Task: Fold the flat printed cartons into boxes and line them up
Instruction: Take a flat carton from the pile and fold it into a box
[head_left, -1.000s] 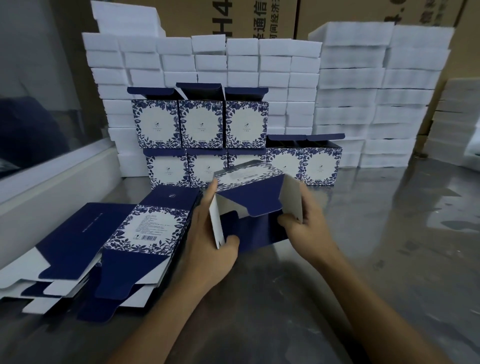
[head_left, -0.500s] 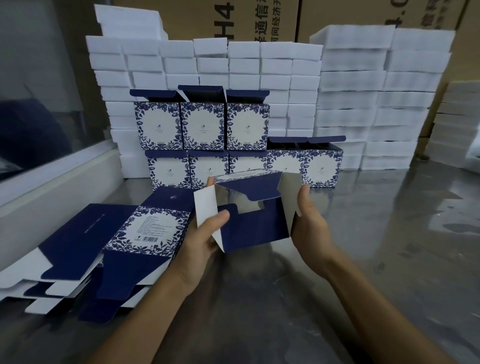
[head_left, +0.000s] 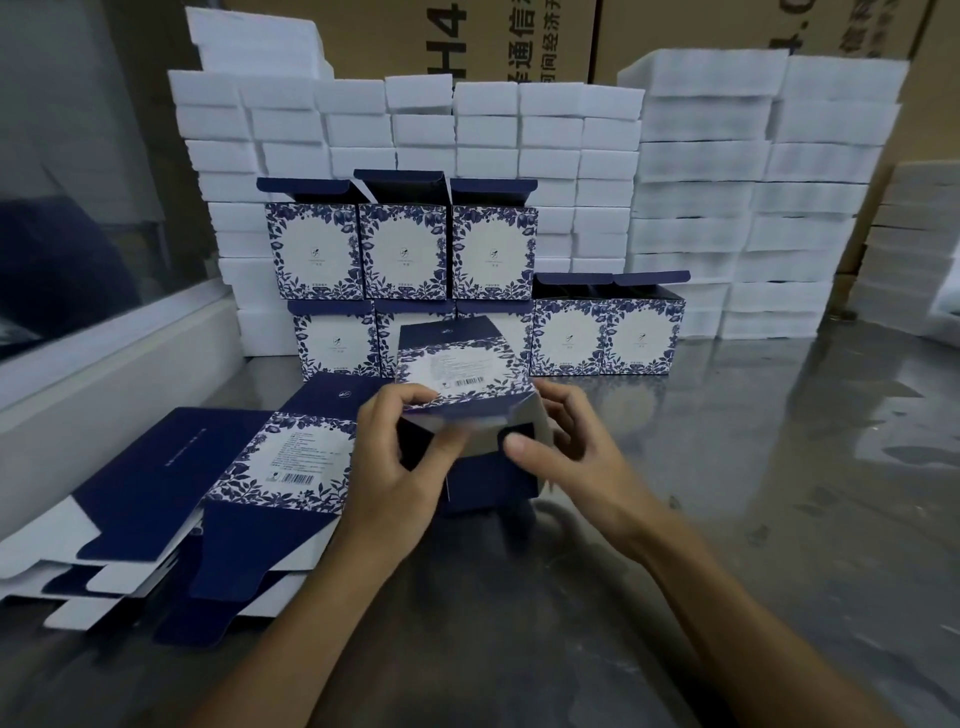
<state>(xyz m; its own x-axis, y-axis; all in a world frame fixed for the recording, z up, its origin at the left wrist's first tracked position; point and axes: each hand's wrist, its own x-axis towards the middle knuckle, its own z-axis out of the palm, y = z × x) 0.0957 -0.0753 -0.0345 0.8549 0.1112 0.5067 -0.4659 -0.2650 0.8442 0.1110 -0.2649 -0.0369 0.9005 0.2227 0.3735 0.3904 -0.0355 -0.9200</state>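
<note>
Head view: white foam blocks (head_left: 696, 197), too many to count, are stacked in a wall behind the eight folded blue-and-white floral cartons (head_left: 402, 252), three on top and five below. Left of these lies a pile of flat printed cartons (head_left: 249, 483) on the grey metal table (head_left: 779, 493). In front of them, the half-folded carton (head_left: 457, 395) is gripped by the left hand (head_left: 400, 467) and right hand (head_left: 566, 457), fingers curled on its flaps.
</note>
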